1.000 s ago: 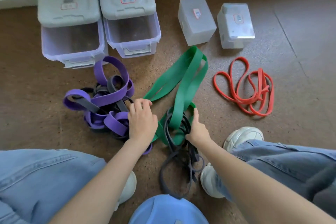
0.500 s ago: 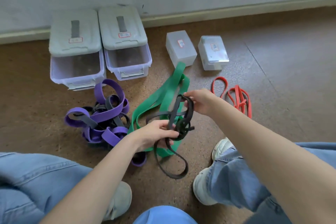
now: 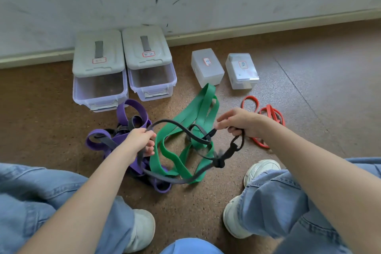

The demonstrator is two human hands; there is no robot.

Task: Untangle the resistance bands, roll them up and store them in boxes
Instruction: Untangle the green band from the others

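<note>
- We have the dark gray band (image 3: 177, 125) lifted off the floor (image 3: 309, 109), strung between both hands above the green band (image 3: 185, 117).
- Left hand (image 3: 140, 140): grip curled tight round one end of the gray band, over the purple band pile (image 3: 123, 130).
- Right hand (image 3: 241, 121): fingers pinching the other end; a loop hangs below it.
- Gray band is thin, twisted, with a knot (image 3: 219, 163) low on the right and a long strand sagging across the green one.
- Red band (image 3: 272, 113) lies on the floor beyond the right wrist.
- Two large boxes (image 3: 99, 72) and two small boxes (image 3: 206, 69) sit near the wall.
</note>
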